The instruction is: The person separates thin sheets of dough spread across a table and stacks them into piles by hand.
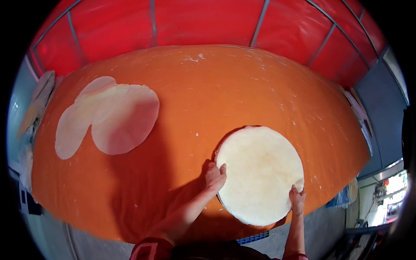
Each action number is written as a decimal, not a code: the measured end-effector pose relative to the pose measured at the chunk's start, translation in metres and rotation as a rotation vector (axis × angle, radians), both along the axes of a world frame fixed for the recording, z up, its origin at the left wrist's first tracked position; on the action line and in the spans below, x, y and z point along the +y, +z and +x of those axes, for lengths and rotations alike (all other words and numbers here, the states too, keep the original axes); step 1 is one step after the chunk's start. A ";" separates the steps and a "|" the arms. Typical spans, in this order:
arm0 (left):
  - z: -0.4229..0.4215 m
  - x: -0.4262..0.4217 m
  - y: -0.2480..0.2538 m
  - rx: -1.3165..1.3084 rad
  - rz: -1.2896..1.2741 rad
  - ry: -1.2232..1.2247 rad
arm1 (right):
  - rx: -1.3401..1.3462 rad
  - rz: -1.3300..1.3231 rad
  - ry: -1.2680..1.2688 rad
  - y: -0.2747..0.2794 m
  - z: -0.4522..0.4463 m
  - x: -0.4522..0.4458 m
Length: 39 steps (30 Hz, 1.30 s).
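Note:
A large round cream-coloured disc with faint tan patches is held between my two hands near the front of the orange-covered table. My left hand grips its left edge, thumb on top and the other fingers partly hidden. On the lower right edge, my right hand has its fingertips over the rim. Whether the disc is one piece or a stack I cannot tell. Farther left, several thin pale round sheets lie flat and overlap, partly in shadow.
Red panels in a metal frame stand behind the table. Folded material lies along the left edge. A grey panel rises at the right, with a bright opening below it. White specks dot the orange cover.

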<state>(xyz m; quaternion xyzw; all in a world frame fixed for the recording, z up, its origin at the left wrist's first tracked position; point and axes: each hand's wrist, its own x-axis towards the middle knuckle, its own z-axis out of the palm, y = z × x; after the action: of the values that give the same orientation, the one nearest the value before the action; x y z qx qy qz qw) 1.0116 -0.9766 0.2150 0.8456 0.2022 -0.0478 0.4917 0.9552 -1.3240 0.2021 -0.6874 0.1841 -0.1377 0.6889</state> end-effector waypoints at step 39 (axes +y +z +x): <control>-0.342 0.421 0.004 -0.062 -0.371 0.830 | -0.827 -1.218 1.233 0.055 0.094 0.743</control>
<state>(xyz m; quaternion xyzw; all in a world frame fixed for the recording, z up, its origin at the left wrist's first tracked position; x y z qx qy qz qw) 0.6700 -0.5556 0.2194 0.5917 0.4973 0.1434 0.6181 1.0491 -0.5815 0.2569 -0.8005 -0.5705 -0.0547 0.1754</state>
